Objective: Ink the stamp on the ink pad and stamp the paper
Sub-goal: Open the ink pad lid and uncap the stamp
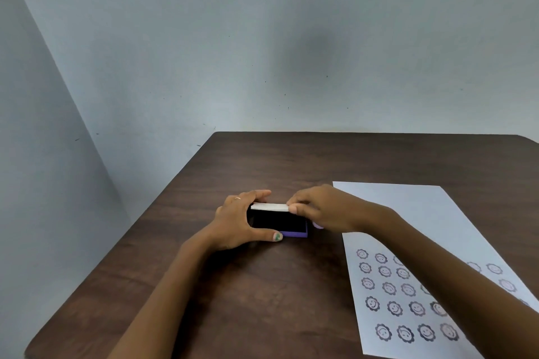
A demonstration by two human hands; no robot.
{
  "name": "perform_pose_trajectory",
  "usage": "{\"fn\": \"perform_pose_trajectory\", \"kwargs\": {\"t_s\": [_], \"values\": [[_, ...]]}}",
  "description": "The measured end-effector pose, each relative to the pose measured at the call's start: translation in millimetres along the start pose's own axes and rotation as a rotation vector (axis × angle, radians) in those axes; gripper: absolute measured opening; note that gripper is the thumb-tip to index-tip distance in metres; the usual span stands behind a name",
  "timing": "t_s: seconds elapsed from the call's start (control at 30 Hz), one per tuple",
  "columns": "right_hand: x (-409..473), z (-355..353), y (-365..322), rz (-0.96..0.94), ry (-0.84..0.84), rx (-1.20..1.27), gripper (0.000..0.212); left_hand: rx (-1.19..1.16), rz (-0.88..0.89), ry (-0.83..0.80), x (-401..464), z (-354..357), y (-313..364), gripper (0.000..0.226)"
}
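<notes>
A purple ink pad (291, 232) with a black inked surface lies near the middle of the dark wooden table (262, 285). Its white lid (269, 207) stands raised along the far edge. My left hand (239, 221) grips the pad's left side, thumb at the near edge and fingers at the far edge. My right hand (320, 210) pinches the lid's right end with thumb and fingers. A small pale purple piece shows under my right palm; I cannot tell whether it is the stamp. To the right lies the white paper (414, 213), with several rows of smiling flower prints on its near half.
The table stands in a corner, with grey walls (262, 38) close behind it and to the left. Its left edge runs diagonally toward me. My right forearm crosses over the near part of the paper.
</notes>
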State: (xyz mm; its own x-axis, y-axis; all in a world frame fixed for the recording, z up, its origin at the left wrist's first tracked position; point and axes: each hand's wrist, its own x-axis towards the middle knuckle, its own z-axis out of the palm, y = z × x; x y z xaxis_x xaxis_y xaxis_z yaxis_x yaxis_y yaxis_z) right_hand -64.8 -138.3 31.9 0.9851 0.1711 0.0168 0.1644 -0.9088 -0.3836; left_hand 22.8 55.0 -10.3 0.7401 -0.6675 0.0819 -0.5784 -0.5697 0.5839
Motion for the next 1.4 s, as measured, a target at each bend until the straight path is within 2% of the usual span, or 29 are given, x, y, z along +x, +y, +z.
{"fn": "perform_pose_trajectory", "kwargs": {"t_s": [0.2,0.27,0.4,0.53,0.73,1.03,1.4], "values": [[15,-9,3,0.033,0.084,0.197,0.038,-0.054,-0.036,-0.020,1,-1,2,0.087],[19,-12,5,0.052,0.114,0.291,0.040,-0.065,-0.049,-0.031,1,-2,1,0.095],[28,-10,12,0.104,0.194,0.399,0.036,-0.049,-0.061,-0.031,3,-1,-1,0.125],[36,-3,19,0.150,0.225,0.426,0.038,-0.063,-0.070,-0.052,6,-2,-1,0.130],[43,3,22,0.172,0.220,0.421,0.040,-0.030,-0.048,-0.046,5,-1,-2,0.119],[45,4,21,0.155,0.229,0.434,0.042,0.016,-0.020,-0.095,5,-4,-3,0.073],[40,7,26,0.157,0.242,0.478,0.041,0.059,-0.015,-0.077,6,0,-4,0.065]]}}
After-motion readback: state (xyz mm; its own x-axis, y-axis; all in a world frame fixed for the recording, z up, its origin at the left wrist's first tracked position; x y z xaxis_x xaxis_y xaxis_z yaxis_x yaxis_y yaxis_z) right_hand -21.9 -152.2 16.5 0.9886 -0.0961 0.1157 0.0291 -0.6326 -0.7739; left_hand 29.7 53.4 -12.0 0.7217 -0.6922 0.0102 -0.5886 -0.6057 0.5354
